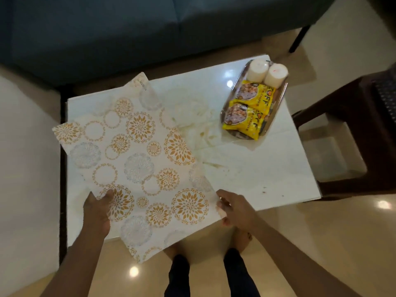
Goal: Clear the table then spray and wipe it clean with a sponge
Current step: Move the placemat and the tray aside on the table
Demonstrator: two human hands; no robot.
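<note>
**Both hands hold the patterned mat over the table**

A white mat (137, 166) printed with gold and grey floral circles fills the centre left of the frame, tilted so its far corner points to the upper middle. The left hand (97, 213), at lower left, grips the mat's near left edge: the thumb lies on top of the print, the other fingers are hidden beneath. The right hand (234, 207), at lower centre right, pinches the mat's near right corner, fingers curled narrowly around the edge.

Below the mat is the glossy white table (267, 168), smeared and crumbed in the middle. At the upper right of the table a clear tray (282, 91) holds two white candles (266, 72) side by side and two yellow snack packets (249, 108) just in front of them. A dark sofa (128, 28) spans the top of the frame; a brown chair (364, 125) stands at the right edge.
</note>
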